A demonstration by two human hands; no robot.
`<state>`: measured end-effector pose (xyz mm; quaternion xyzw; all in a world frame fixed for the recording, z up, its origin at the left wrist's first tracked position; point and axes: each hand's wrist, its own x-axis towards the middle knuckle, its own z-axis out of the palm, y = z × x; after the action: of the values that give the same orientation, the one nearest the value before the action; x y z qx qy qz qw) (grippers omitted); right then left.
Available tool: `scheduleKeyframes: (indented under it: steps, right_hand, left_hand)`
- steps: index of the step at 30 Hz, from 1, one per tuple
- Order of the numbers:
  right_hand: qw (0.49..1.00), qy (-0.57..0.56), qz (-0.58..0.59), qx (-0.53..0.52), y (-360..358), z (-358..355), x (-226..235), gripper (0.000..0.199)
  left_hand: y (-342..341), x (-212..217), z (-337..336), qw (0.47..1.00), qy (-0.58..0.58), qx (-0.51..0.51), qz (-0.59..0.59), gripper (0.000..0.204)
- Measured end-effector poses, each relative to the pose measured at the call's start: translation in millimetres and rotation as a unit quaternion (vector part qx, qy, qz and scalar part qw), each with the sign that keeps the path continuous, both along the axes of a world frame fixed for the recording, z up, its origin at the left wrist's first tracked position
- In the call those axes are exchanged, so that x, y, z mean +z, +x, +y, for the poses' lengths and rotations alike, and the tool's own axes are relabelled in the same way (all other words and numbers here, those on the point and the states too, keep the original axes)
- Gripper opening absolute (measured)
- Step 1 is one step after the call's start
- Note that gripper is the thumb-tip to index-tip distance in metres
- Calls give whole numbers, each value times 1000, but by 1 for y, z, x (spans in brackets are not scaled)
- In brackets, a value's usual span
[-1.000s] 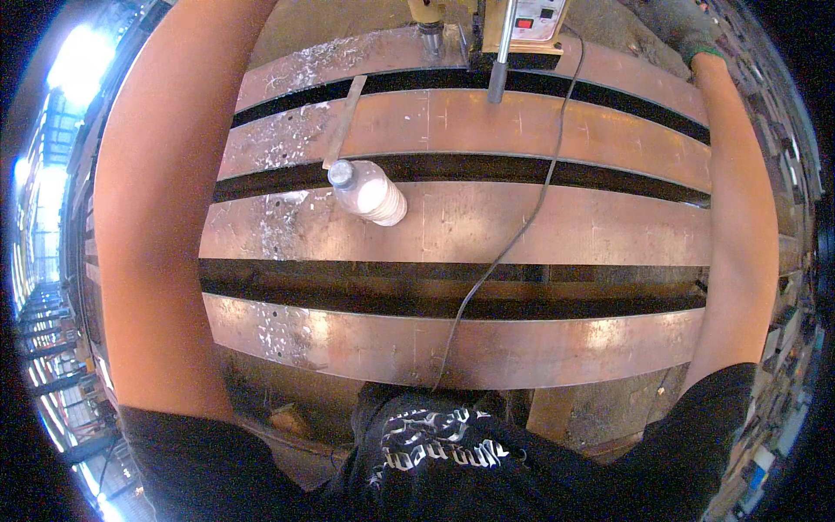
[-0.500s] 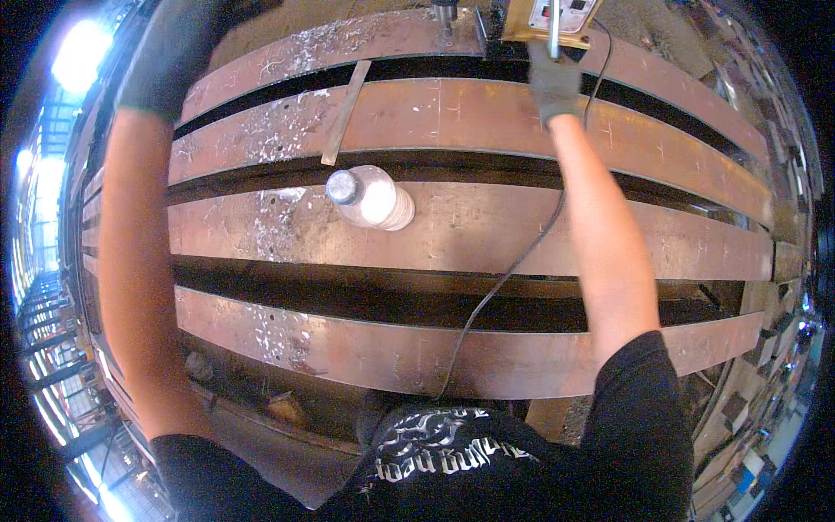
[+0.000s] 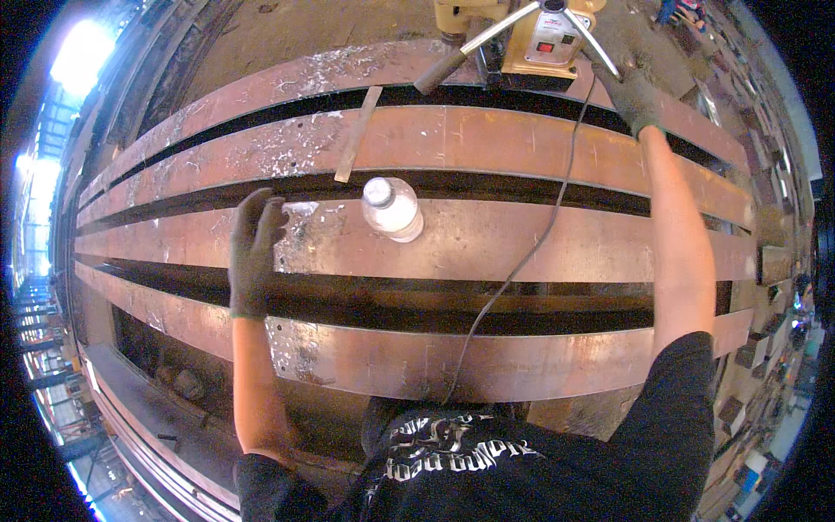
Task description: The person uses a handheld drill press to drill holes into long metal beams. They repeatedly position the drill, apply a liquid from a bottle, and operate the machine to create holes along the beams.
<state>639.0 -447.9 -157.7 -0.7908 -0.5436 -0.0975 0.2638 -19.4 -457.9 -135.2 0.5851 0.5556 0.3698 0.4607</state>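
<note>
Gloves cover both hands in the head view. Taking the clear plastic bottle [image 3: 392, 207] as landmark, standing capped on a rusty steel beam [image 3: 522, 239]: the left hand [image 3: 255, 252] hovers just left of it, fingers loosely spread, holding nothing. The right hand [image 3: 635, 96] lies far beyond and to the right, closed around a handle spoke [image 3: 600, 54] of the yellow drill machine [image 3: 535, 35]. A black cable [image 3: 522, 261] runs from the machine past the bottle's right side. A flat metal strip [image 3: 357, 132] lies just beyond the bottle.
</note>
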Motion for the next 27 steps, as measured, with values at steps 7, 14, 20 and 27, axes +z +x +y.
scheduleKeyframes:
  steps: [7,14,20,27]
  right_hand:
    - [911,34,402,-82,-110,47,-101,43]
    - [660,152,731,83,-215,65,-73,34]
    - [682,171,709,55,-217,63,-75,32]
    - [707,153,690,27,-192,54,-76,35]
  left_hand:
    - [91,-46,72,951,144,-169,215,35]
    - [233,-102,172,749,341,-340,456,76]
    - [294,-158,234,724,404,-322,457,98]
    - [302,-147,227,739,337,-265,520,113]
